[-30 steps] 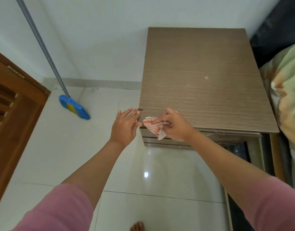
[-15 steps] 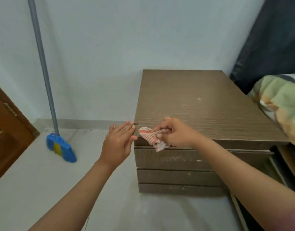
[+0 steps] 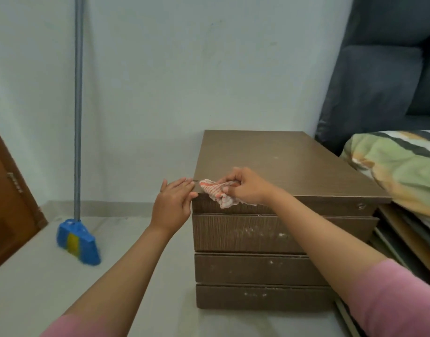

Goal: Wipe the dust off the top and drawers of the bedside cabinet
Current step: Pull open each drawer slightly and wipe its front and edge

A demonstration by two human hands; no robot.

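The brown wood-grain bedside cabinet [image 3: 282, 166] is standing against a pale wall [image 3: 184, 69], its top dotted with a few pale specks and its three drawer fronts [image 3: 245, 234] showing whitish dust. The right hand [image 3: 248, 188] is pinching a crumpled red-and-white striped cloth [image 3: 217, 192] at the top's front left corner. The left hand [image 3: 172, 205] is resting straight fingers against that corner. A blue broom [image 3: 76, 242] is leaning on the wall; a bed [image 3: 399, 171] is lying alongside, a wooden door [image 3: 7, 203] far left.
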